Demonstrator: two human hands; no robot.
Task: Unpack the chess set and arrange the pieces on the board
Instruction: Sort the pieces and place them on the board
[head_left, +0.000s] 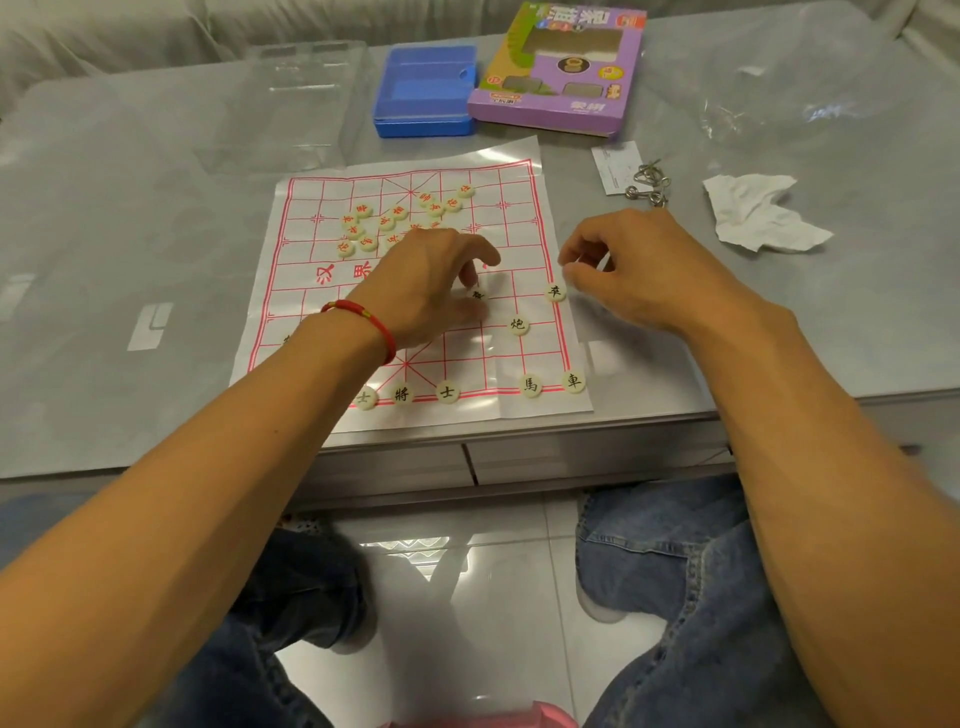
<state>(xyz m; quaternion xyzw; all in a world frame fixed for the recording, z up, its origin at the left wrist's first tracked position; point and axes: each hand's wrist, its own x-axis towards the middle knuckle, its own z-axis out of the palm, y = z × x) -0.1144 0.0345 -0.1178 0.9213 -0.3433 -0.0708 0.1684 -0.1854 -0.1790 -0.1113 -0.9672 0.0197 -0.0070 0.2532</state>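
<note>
**Chess setup: black side partly placed, red untouched**

Status at this frame:

- Board (524, 358), a thin printed sheet, was unfolded flat on the tabletop (779, 338). Unpacking looked done: blue case (423, 93) open and the purple box (558, 73) sat beyond the board's far edge.
- Black pieces on the near side were partly placed. Near row: chariot (573, 382) at the right corner, horse (531, 385) beside it, then a gap, right advisor (447, 392), general (401, 394), left advisor (365, 398). Cannon (518, 325) and right-edge soldier (555, 292) were on their points.
- Red pieces (363, 228) lay in a loose, unsorted heap on the far half.

Hands:

- Left hand (431, 280) was over mid-board, fingers curled down on a black piece (477, 294); grip read as a pinch on it, probably being set on the soldier row.
- Right hand (639, 270) hovered just past the board's right edge, above the soldier. Fingers loosely curled, grip narrow, nothing visible in it.

Left to do, my read: fill the gap beside the horse, finish black's left flank and soldiers, then all of red.

Couldn't verify:

- Left forearm covered the board's near-left part; one dark mark showed at its edge, unreadable.
- Character on the pinched piece was blurred.
- Left hand hid part of the red heap, so no piece count.
- Clear plastic tray (306, 98) far left was barely distinguishable from the tabletop.
</note>
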